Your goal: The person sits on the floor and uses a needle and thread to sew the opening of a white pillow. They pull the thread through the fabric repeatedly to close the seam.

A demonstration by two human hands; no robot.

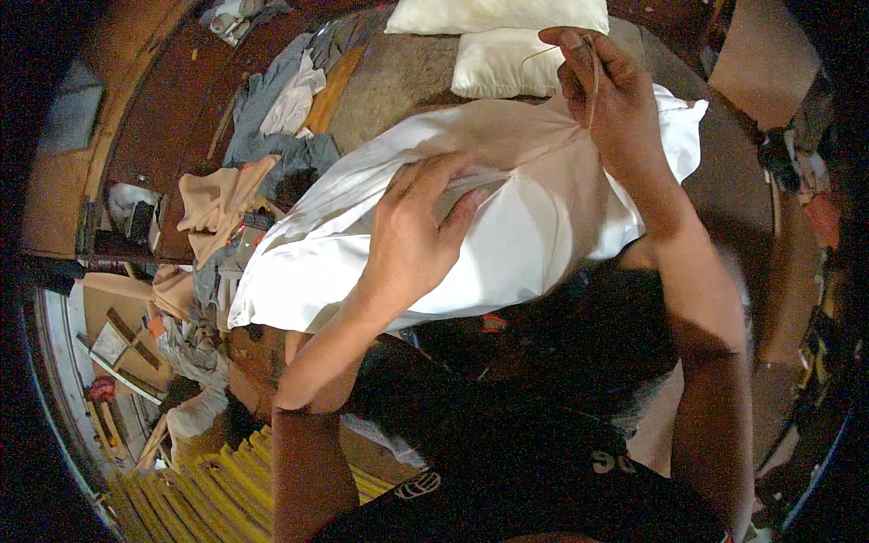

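A large white pillow (489,253) lies slanted across my lap, its cloth creased and drawn into folds near the middle. My left hand (412,226) rests on top of it, thumb and fingers apart, with fabric bunched near the fingertips. Above the pillow's right part, my right hand (606,86) is raised with fingers pinched together. A thin pale thread (593,95) hangs from those fingers toward the cloth, and a fine loose end curves out to the left. Whether a needle is between the fingertips cannot be made out.
Two cream pillows (498,16) are stacked ahead on a brown surface (398,81). Grey and white cloths (281,100) heap at the left, beside tan cloth pieces (222,199). Yellow ribbed material (199,493) is at lower left. A cardboard sheet (765,68) stands at far right.
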